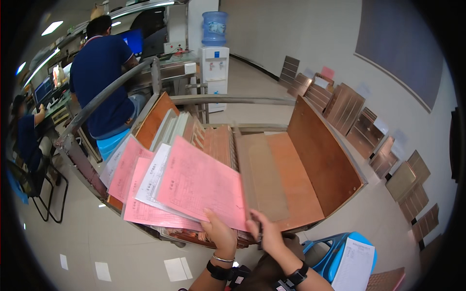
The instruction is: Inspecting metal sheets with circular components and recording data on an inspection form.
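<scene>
Pink printed forms (201, 182) and a white printed sheet (151, 175) lie fanned over the left half of a wooden-sided cart. My left hand (221, 235) has its thumb over the near edge of the top pink form; its other fingers are partly hidden. Beside it, my right hand (268, 236) is closed near the bottom of a thin upright panel (242, 169). Something dark shows among its fingers, too small to name. Under the papers, copper-coloured panels (217, 145) stand packed on edge.
A wooden side board (323, 160) closes the cart's right end; a metal rail (233, 99) runs behind. Blue stool (366, 250) with a paper sheet at right. Several panels (344, 109) lean along the wall. A person (104, 80) sits behind the cart, near a water dispenser (213, 68).
</scene>
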`<state>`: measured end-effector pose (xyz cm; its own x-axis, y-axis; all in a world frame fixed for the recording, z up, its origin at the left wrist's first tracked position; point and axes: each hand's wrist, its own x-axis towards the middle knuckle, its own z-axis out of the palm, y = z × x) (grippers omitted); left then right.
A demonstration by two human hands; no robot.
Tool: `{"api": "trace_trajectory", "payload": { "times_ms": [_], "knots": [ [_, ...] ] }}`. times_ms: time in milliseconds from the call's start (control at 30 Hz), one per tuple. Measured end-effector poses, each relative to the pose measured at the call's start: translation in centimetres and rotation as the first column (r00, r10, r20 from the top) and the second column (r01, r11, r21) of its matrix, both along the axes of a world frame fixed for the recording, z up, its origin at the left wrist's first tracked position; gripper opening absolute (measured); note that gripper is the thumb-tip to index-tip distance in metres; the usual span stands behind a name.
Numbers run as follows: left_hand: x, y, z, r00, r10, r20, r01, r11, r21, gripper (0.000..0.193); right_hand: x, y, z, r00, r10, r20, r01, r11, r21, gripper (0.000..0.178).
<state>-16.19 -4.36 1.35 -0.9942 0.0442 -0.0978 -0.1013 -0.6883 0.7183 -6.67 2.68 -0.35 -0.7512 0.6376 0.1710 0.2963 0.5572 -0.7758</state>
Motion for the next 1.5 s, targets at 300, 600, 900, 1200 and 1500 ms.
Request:
{"api": "trace_trajectory", "payload": {
  "times_ms": [300, 600, 900, 1200, 1500],
  "knots": [
    [-1.2, -2.9, 2.6, 0.839, 0.232, -0.492, -0.392, 0.885, -0.251, 0.053, 7.9, 0.3, 1.8, 0.997, 0.062, -0.055, -0.068, 0.991, -0.118, 0.038],
    [5.2, -1.2, 2.6, 0.425, -0.285, -0.859, -0.375, 0.809, -0.453, 0.025, 36.2, 4.5, -3.8, 0.612, -0.788, -0.067, 0.789, 0.603, 0.122, 0.052],
    [22.5, 5.3, -9.1, -0.189, -0.908, -0.375, 0.695, 0.146, -0.704, 0.028, 43.8, -2.6, -5.2, 0.194, -0.967, 0.163, 0.846, 0.249, 0.472, 0.051],
    [26.4, 8.3, -10.4, -0.428, -0.881, -0.2, 0.545, -0.075, -0.835, 0.029, 50.9, -4.7, -5.9, 0.265, -0.934, 0.239, 0.962, 0.24, -0.129, 0.015],
    [28.2, 12.6, -6.9, -0.467, -0.878, -0.106, 0.697, -0.291, -0.655, 0.024, 50.1, -14.4, 11.4, -0.098, -0.954, -0.284, 0.993, -0.074, -0.092, 0.01]
  ]
}}
